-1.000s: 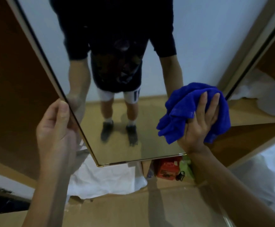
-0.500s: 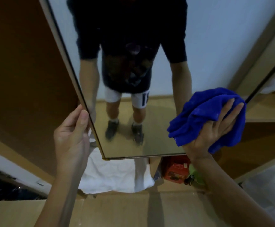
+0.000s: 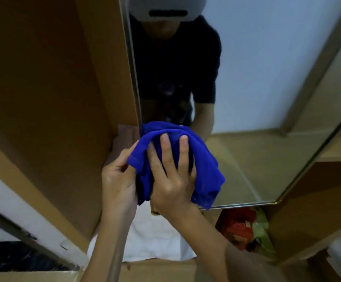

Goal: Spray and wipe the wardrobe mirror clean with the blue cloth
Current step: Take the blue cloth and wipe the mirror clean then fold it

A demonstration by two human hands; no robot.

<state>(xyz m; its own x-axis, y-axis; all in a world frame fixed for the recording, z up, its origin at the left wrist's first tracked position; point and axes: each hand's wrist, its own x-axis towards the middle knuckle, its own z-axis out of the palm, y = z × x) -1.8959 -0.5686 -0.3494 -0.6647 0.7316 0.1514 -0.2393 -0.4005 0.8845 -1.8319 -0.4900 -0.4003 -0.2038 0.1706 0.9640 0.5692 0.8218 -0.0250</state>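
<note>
- Pressed blue cloth (image 3: pixel 202 165) against wardrobe mirror (image 3: pixel 257 98), lower left corner.
- Right hand (image 3: pixel 171 176) fingers spread over cloth; left hand (image 3: pixel 118 180) pinching its edge.
- Wiping under way; remainder unjudgeable.

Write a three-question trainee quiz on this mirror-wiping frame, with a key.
1. True or false: both hands touch the cloth.
2. Where on the mirror is the cloth pressed? A) top right B) lower left corner C) centre right
3. Which hand lies spread flat over the cloth?

Key:
1. True: the left hand pinches its left edge and the right hand covers it.
2. B.
3. The right hand.
</note>
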